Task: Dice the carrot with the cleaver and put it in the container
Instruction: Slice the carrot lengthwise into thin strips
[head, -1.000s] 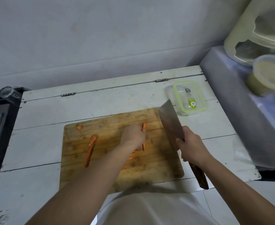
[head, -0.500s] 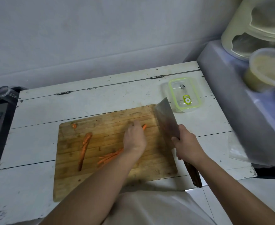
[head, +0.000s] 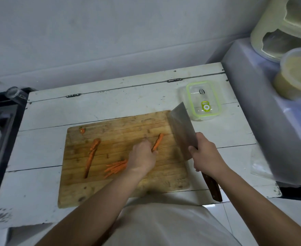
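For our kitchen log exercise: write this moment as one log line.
left hand: holds carrot strip | right hand: grips cleaver, raised | cutting board: strips uncut | container: lidded

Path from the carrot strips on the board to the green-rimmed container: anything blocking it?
Yes. The steel cleaver, held by the right hand, stands between the orange carrot strips and the clear green-rimmed plastic container. The container's lid also looks closed.

Counter: white painted planks (scuffed, two hinges near the back).
Cutting board: lies flat, centre.
Container: clear, green-rimmed, right rear.
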